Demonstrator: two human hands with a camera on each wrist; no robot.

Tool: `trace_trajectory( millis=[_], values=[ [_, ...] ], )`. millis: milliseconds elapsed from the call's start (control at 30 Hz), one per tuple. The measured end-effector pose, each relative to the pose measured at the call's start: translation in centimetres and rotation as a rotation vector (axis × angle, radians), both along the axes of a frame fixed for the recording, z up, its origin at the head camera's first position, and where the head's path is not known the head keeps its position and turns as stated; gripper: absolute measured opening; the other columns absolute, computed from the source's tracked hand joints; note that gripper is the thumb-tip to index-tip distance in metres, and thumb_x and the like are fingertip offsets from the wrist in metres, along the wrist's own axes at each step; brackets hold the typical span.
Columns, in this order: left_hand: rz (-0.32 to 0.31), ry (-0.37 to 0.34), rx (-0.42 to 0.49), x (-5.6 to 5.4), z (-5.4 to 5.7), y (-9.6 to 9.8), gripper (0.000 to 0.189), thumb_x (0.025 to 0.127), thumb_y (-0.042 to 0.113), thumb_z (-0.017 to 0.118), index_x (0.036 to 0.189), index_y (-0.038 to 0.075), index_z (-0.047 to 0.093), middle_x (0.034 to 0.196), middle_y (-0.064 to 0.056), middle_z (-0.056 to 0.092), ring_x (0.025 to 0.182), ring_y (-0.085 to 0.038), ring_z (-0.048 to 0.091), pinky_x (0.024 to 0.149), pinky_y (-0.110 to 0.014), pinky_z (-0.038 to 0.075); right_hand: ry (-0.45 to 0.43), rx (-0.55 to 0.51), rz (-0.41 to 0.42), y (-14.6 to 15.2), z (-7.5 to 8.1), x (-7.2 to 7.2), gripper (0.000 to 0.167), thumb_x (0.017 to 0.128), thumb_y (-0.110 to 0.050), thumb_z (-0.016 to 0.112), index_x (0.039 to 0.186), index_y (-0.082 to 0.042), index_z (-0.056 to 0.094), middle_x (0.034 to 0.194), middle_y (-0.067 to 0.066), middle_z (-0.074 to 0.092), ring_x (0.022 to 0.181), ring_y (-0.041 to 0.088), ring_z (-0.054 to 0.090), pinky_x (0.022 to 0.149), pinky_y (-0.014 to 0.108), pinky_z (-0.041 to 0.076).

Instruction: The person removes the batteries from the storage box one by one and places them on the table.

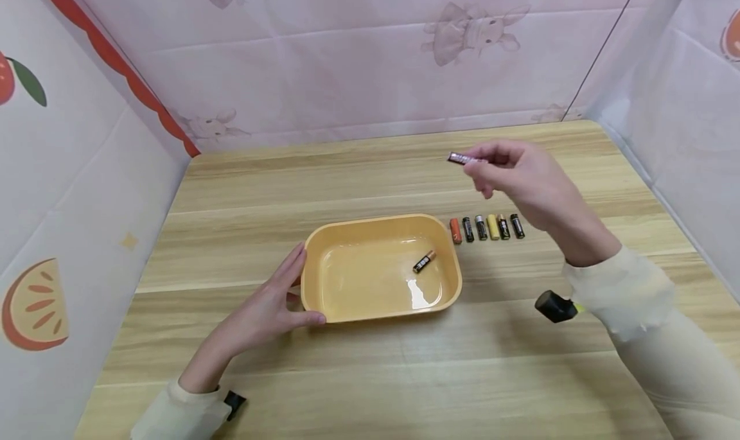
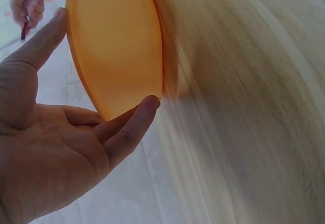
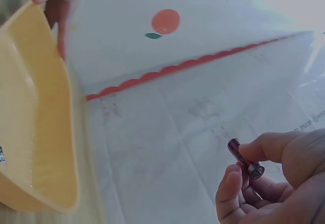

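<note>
My right hand (image 1: 523,180) is raised over the back right of the table and pinches a dark battery (image 1: 460,158) between thumb and fingers. The right wrist view shows the same battery (image 3: 245,158) with reddish markings and a silvery end. At the left end of a yellow plastic tub (image 1: 311,279), my left hand (image 1: 268,315) grips the wall, thumb at the near corner and fingers farther back. One black battery with a copper-coloured end (image 1: 424,261) lies inside the tub, toward its right. In the left wrist view the fingers (image 2: 133,132) touch the tub's outer wall (image 2: 119,46).
Right of the tub, several batteries stand in a row, among them an orange one (image 1: 455,230) and a yellow one (image 1: 493,227). Wood-grain table (image 1: 405,376) lies under everything. Printed sheets (image 1: 347,61) wall off the back and both sides.
</note>
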State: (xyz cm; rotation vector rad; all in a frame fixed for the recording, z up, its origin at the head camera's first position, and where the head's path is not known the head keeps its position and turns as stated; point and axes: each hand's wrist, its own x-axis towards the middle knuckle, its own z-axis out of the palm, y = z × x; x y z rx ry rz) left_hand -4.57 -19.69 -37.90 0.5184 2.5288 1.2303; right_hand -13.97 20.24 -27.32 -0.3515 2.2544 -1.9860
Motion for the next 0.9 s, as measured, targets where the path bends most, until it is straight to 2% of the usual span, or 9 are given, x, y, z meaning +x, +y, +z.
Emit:
trace_trajectory(
  millis=[133, 233, 300, 433, 633, 767, 900],
  values=[
    [-0.006, 0.002, 0.000, 0.1, 0.1, -0.1, 0.116, 0.083, 0.024, 0.090, 0.165, 0.004, 0.011, 0.173, -0.011, 0.001, 0.130, -0.032, 0.054, 0.093, -0.037, 0.057, 0.015, -0.174, 0.011, 1.5, 0.4, 0.2, 0.011, 0.097, -0.001, 0.071, 0.106, 0.004, 0.073, 0.083, 0.007, 0.065, 0.069, 0.016, 0.055, 0.066, 0.024, 0.050],
    [-0.007, 0.004, -0.001, 0.1, 0.1, -0.2, 0.116, 0.083, 0.025, 0.089, 0.165, 0.004, 0.011, 0.173, -0.011, 0.001, 0.131, -0.032, 0.053, 0.094, -0.037, 0.057, 0.009, -0.290, 0.012, 2.5, 0.6, 0.2, 0.009, 0.095, 0.004, 0.070, 0.104, 0.006, 0.072, 0.095, 0.010, 0.070, 0.070, 0.017, 0.055, 0.062, 0.023, 0.050],
    [-0.006, 0.005, -0.003, 0.1, 0.1, -0.2, 0.116, 0.083, 0.025, 0.090, 0.165, 0.004, 0.011, 0.173, -0.011, 0.001, 0.131, -0.032, 0.053, 0.094, -0.037, 0.057, 0.008, -0.350, 0.006, 3.1, 0.6, 0.2, 0.007, 0.095, 0.007, 0.069, 0.101, 0.007, 0.072, 0.102, 0.011, 0.071, 0.071, 0.017, 0.056, 0.061, 0.023, 0.051],
    [-0.005, 0.004, -0.011, 0.1, 0.1, -0.2, 0.116, 0.083, 0.026, 0.090, 0.165, 0.004, 0.011, 0.173, -0.011, 0.001, 0.132, -0.031, 0.052, 0.094, -0.037, 0.057, 0.029, -0.437, 0.000, 4.5, 0.5, -0.1, 0.007, 0.095, 0.013, 0.066, 0.096, 0.009, 0.072, 0.104, 0.012, 0.073, 0.074, 0.019, 0.061, 0.062, 0.023, 0.053],
    [-0.006, 0.006, -0.012, 0.1, 0.1, -0.2, 0.116, 0.083, 0.026, 0.090, 0.165, 0.004, 0.011, 0.173, -0.011, 0.001, 0.132, -0.031, 0.053, 0.094, -0.037, 0.057, 0.061, -0.490, 0.028, 6.7, 0.3, -0.4, 0.012, 0.097, 0.016, 0.059, 0.098, 0.014, 0.071, 0.103, 0.017, 0.074, 0.092, 0.024, 0.072, 0.071, 0.027, 0.060],
    [-0.010, 0.012, -0.004, 0.2, 0.0, -0.2, 0.116, 0.083, 0.025, 0.090, 0.165, 0.004, 0.011, 0.173, -0.013, 0.002, 0.131, -0.032, 0.053, 0.093, -0.036, 0.057, 0.066, -0.467, 0.009, 7.9, -0.2, -0.3, 0.012, 0.097, 0.014, 0.061, 0.103, 0.015, 0.071, 0.101, 0.017, 0.075, 0.093, 0.023, 0.073, 0.074, 0.027, 0.061],
    [-0.011, 0.016, -0.008, 0.2, 0.0, -0.2, 0.116, 0.083, 0.026, 0.090, 0.165, 0.004, 0.011, 0.173, -0.012, 0.002, 0.131, -0.032, 0.053, 0.094, -0.037, 0.057, 0.044, -0.421, -0.053, 9.3, -1.2, -0.4, 0.012, 0.097, 0.010, 0.063, 0.105, 0.011, 0.073, 0.102, 0.013, 0.074, 0.090, 0.020, 0.072, 0.073, 0.025, 0.060]
  ],
)
